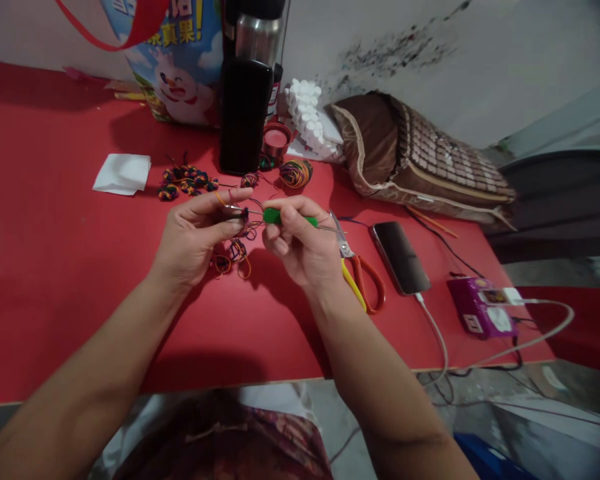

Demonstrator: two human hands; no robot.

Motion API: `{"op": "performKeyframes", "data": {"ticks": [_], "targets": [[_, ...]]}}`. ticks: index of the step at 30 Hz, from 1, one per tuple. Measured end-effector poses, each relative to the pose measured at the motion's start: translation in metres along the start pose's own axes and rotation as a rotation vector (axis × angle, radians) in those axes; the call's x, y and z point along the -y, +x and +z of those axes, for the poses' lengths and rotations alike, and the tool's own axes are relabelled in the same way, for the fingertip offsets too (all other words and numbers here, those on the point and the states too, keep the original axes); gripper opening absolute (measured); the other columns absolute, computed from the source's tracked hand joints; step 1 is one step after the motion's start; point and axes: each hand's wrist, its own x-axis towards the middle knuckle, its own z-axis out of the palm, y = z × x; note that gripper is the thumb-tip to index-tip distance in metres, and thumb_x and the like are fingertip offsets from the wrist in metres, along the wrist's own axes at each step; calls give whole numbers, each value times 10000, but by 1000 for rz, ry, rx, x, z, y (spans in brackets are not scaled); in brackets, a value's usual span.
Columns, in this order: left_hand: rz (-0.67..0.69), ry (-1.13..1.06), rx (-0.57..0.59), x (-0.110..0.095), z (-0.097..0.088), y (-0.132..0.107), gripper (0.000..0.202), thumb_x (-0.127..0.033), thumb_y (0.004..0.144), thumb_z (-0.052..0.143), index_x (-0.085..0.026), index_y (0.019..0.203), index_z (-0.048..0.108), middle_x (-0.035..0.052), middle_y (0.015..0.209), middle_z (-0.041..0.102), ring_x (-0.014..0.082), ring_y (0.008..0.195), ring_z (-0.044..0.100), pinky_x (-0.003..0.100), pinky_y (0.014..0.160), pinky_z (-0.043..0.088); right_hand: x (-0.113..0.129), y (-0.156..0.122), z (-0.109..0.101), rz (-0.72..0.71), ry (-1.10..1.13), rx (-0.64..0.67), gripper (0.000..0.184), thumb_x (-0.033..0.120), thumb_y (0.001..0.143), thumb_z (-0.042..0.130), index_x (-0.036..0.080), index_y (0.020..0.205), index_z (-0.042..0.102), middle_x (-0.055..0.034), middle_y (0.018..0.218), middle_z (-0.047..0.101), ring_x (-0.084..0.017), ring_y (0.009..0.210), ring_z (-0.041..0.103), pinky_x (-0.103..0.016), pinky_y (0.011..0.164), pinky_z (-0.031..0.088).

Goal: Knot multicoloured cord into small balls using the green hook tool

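Head view: the left hand [195, 233] pinches one small dark yarn piece [243, 213] between thumb and finger, above the smooth red table [70, 280]; the right hand [305, 237] closes its fingers round one slim green-handled hook [273, 215], its thin metal shaft at the piece. Nearby lie tangled strands [234, 257], one pair of scissors [361, 280] and one flat glossy phone [401, 258]. Beyond sit one large round yarn ball [296, 174] and one brown, grid-textured cushion [430, 157].

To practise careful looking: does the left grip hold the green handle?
No, the right grip holds the green handle, while the left grip pinches dark yarn.
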Motion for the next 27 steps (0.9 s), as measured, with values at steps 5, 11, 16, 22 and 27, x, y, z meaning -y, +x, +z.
{"op": "performKeyframes", "data": {"ticks": [5,11,16,22,27], "targets": [[49,43,-42,-1,4,-2,360,-128,731,960,-266,1061,917,24,902,794,182,776,751,284,676,650,-9,1,6,18,71,-42,286,465,801,949,247,931,817,58,663,693,-51,478,442,-224,497,434],[20,9,2,-4,4,-3,375,-268,735,1013,-267,1095,911,32,979,848,176,773,770,290,691,656,-10,1,6,28,95,-30,293,447,794,956,235,926,801,60,669,688,-50,490,442,-221,499,412],[94,55,-81,-2,1,1,317,-171,697,1019,-293,972,922,0,887,841,148,757,759,250,701,654,-11,0,8,38,81,-30,280,460,834,930,241,939,791,66,676,670,-51,492,429,-229,505,417],[82,77,-101,1,1,3,390,-97,663,1004,-296,988,921,-15,838,797,132,712,740,215,609,638,-13,0,10,23,105,-58,277,456,845,910,233,947,783,69,667,649,-57,493,411,-237,496,408],[21,-3,-88,3,1,3,435,-100,635,1014,-279,1018,913,-26,772,771,112,616,695,215,544,593,-14,0,10,21,73,-75,289,471,857,901,234,964,777,65,676,643,-68,508,458,-247,511,431]]}}
